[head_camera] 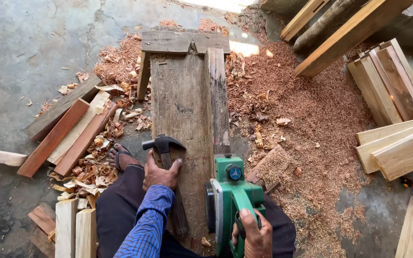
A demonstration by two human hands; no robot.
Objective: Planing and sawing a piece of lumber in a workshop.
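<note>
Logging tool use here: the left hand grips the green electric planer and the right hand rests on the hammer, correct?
Hands are swapped. In the head view, the right hand grips the green electric planer, and the left hand rests on the hammer.

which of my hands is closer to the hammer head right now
Left. Your left hand grips the handle just below the hammer head. Your right hand is farther off, lower right, holding the green electric planer on the workbench.
</note>
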